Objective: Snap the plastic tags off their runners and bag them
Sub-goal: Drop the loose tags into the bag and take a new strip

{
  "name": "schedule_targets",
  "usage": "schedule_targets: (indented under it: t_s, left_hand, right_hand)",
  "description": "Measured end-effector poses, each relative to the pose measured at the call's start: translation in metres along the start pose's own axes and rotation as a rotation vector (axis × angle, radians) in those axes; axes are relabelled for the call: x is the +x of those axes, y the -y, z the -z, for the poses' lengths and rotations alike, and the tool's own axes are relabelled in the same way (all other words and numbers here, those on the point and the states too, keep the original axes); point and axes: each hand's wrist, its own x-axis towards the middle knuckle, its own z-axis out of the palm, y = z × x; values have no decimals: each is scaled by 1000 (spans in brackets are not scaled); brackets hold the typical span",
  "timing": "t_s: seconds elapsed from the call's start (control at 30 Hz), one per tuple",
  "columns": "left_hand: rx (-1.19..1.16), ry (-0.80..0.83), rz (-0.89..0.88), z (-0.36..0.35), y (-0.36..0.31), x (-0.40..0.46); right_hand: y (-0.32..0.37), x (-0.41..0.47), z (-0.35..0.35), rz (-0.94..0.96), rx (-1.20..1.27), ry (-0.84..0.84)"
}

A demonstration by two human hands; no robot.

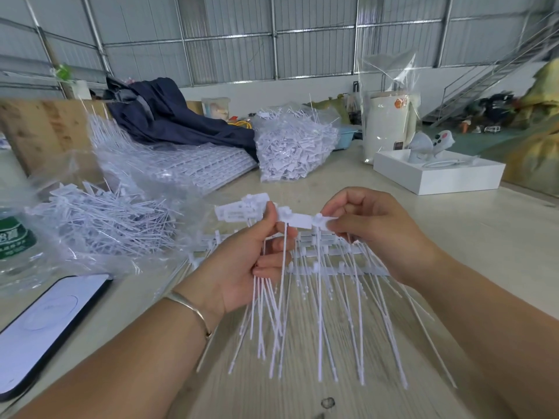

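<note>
My left hand [257, 261] grips a bunch of white plastic tags [242, 207] near their flat heads, and their long thin tails hang down toward the table. My right hand [369, 225] pinches one tag head [323, 220] at the right end of the bunch. Beneath both hands a white runner strip [348, 269] with more tags attached lies on the wooden table [453, 237]. To the left, an open clear bag [99, 225] holds several loose tags.
A phone [45, 325] lies at the near left, beside a water bottle [15, 237]. Farther back sit stacked runner sheets [193, 167], a full bag of tags [293, 146], dark cloth [169, 116], a white box [438, 173] and a bagged white canister [390, 122].
</note>
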Motion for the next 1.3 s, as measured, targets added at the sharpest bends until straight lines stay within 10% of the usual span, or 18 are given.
schedule_targets:
  t_s: [0.47,1.3]
  left_hand:
    - [143,-115,-87,2,0,1]
    - [19,293,68,-4,-1,-7]
  right_hand:
    - [-7,2,6,-28,-119,44]
    - [-5,-4,-15,-60,97,223]
